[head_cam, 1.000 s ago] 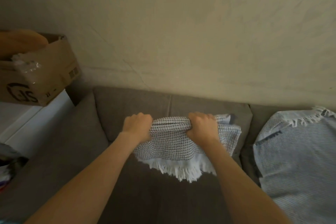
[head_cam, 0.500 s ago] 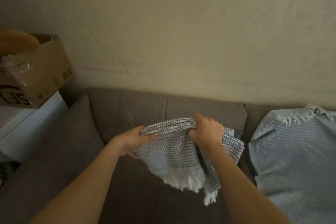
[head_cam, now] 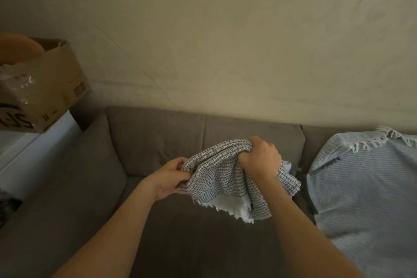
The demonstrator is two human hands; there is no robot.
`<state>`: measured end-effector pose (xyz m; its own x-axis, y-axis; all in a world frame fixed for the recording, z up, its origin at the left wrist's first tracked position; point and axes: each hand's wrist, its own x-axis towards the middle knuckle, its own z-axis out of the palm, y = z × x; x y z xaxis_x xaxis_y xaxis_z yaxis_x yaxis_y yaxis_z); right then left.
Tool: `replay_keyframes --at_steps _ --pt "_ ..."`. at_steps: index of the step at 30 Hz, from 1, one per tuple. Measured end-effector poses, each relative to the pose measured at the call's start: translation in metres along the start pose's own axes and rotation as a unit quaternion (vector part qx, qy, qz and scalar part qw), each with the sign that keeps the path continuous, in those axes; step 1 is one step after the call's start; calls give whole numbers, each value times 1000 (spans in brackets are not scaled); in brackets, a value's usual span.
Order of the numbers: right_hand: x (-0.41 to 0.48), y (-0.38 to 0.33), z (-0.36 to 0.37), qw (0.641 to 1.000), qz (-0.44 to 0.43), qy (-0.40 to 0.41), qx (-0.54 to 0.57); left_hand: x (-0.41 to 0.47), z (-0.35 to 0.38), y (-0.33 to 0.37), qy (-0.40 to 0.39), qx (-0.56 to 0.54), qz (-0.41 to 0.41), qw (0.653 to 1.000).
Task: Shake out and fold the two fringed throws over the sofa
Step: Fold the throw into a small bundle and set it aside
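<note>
- Grey throw is hanging bunched above the sofa seat, and the fringed corner that was trailing below the right wrist is now gathered up.
- Left grip is still pinching the throw's left edge.
- Right grip is clenching the top fold.
- Blue throw is lying spread on the sofa's right side, unmoved.

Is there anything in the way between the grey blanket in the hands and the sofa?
No, nothing visible. The left hand and right hand grip the grey throw above the sofa, with only bare cushion under it. The blue throw lies on the sofa off to the right, not beneath.
</note>
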<state>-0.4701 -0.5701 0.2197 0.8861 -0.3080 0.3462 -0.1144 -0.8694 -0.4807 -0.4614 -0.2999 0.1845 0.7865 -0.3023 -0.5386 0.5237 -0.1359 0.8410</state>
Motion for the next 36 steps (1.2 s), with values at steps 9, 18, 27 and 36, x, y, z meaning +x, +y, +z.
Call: replay_keyframes --at_steps 9,18,27,36 --pt "-4 25 8 982 -159 -29 -97 9 -12 18 175 408 13 896" --pt "-7 27 14 968 -47 -238 -67 -3 -25 71 1 -90 38 995" --pt "-6 33 17 972 -19 -219 86 3 -30 25 170 221 241 930" --pt "-7 24 14 955 -55 -140 254 14 -20 32 287 -12 203 936"
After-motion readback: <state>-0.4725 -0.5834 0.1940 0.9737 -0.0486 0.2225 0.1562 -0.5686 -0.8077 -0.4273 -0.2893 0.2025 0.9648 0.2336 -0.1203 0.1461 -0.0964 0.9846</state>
